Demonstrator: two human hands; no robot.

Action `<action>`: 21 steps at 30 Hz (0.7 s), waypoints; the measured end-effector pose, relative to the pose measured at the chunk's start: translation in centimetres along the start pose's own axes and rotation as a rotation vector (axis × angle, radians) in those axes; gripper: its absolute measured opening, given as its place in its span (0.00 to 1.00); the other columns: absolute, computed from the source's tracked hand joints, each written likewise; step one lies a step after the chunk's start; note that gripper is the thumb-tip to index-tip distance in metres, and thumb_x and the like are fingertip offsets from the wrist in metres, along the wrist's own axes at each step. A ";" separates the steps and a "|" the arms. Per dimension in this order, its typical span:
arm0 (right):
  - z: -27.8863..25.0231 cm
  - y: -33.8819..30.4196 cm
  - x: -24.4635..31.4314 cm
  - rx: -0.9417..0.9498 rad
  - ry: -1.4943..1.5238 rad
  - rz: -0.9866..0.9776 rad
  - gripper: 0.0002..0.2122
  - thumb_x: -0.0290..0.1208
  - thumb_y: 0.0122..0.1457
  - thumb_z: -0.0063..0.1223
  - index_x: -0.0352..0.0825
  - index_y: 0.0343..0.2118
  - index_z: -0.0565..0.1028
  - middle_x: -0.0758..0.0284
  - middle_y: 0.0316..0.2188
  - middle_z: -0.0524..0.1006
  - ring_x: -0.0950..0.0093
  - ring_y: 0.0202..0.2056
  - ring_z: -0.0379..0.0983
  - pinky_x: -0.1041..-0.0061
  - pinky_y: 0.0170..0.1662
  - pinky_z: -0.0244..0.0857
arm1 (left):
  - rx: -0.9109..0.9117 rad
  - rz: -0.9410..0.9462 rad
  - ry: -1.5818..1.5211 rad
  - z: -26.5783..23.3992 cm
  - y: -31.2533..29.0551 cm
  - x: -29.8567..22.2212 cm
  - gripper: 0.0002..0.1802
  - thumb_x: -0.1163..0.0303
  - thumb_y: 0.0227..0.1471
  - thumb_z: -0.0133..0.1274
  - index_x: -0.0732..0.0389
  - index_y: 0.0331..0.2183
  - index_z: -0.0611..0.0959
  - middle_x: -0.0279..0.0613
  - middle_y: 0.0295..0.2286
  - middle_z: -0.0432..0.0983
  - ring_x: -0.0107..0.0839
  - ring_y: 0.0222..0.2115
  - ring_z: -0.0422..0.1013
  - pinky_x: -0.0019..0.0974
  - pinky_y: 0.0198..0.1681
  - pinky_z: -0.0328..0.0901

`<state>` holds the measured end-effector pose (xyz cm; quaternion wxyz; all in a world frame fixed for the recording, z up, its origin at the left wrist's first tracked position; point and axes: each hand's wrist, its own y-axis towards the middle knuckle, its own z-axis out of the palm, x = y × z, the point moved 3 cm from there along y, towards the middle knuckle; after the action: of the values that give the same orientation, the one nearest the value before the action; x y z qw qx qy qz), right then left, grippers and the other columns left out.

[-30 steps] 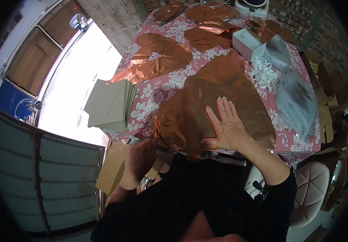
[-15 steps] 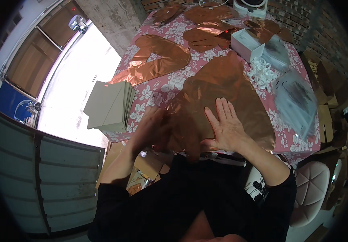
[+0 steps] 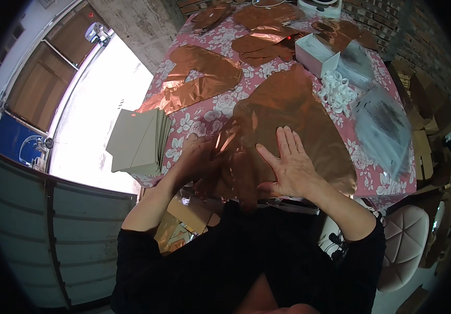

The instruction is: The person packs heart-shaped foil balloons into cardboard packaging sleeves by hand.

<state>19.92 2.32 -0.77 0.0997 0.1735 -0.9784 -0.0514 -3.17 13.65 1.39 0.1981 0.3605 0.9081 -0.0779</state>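
Observation:
A large flat copper foil balloon (image 3: 298, 110), seemingly uninflated, lies on the table in front of me. My right hand (image 3: 290, 165) rests palm down on its middle, fingers stretched and thumb out to the side. At the balloon's left edge, my left hand (image 3: 196, 157) is curled over the creased foil; its fingertips are in shadow and partly hidden. The foil there is bunched and folded over, with part reaching the table's near edge. Left of that hand stands a stack of grey-beige cards (image 3: 139, 138).
More copper foil shapes (image 3: 209, 68) lie across the pink flowered tablecloth (image 3: 225, 102). On the right are a white open box (image 3: 317, 55), white ribbon coils (image 3: 336, 93) and clear plastic bags (image 3: 382, 131). A padded stool (image 3: 406, 246) and cardboard boxes (image 3: 421, 157) stand beyond the right side.
My left hand has shifted slightly left and down, drawing the foil's left part with it. The right hand stays pressed in nearly the same place, its index finger spread wider.

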 end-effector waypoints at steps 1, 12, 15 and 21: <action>0.0 0.0 0.0 0.002 -0.001 0.005 0.44 0.69 0.49 0.47 0.43 0.64 0.57 0.34 0.62 0.45 0.42 0.65 0.36 0.51 0.66 0.32 | 0.007 0.024 0.026 0.1 0.2 0.0 0.16 0.61 0.44 0.61 0.65 0.27 0.78 0.49 0.23 0.74 0.45 0.27 0.73 0.42 0.32 0.65; -0.3 0.0 0.1 0.010 0.035 0.014 0.44 0.66 0.48 0.52 0.42 0.64 0.58 0.34 0.62 0.46 0.42 0.66 0.37 0.51 0.67 0.32 | 0.248 -0.117 -0.260 -1.6 1.6 0.2 0.12 0.66 0.43 0.60 0.64 0.29 0.80 0.43 0.24 0.77 0.37 0.27 0.74 0.40 0.30 0.67; -0.1 -0.1 0.0 0.002 0.046 0.021 0.44 0.65 0.47 0.53 0.43 0.63 0.59 0.35 0.62 0.46 0.43 0.66 0.36 0.51 0.67 0.32 | 0.421 -0.262 -0.314 -1.8 2.5 0.4 0.15 0.65 0.42 0.62 0.64 0.32 0.81 0.41 0.24 0.76 0.31 0.29 0.74 0.37 0.30 0.67; -0.1 0.0 -0.1 0.040 0.041 0.047 0.44 0.63 0.47 0.54 0.44 0.64 0.57 0.36 0.63 0.45 0.44 0.66 0.35 0.53 0.67 0.30 | 0.431 -0.329 -0.376 -2.5 2.3 -1.2 0.18 0.62 0.43 0.61 0.63 0.35 0.81 0.39 0.26 0.76 0.24 0.26 0.70 0.33 0.28 0.64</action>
<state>20.07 2.35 -0.68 0.1174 0.1534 -0.9808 -0.0257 -1.53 15.32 4.17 0.2663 0.2222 0.8642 -0.3646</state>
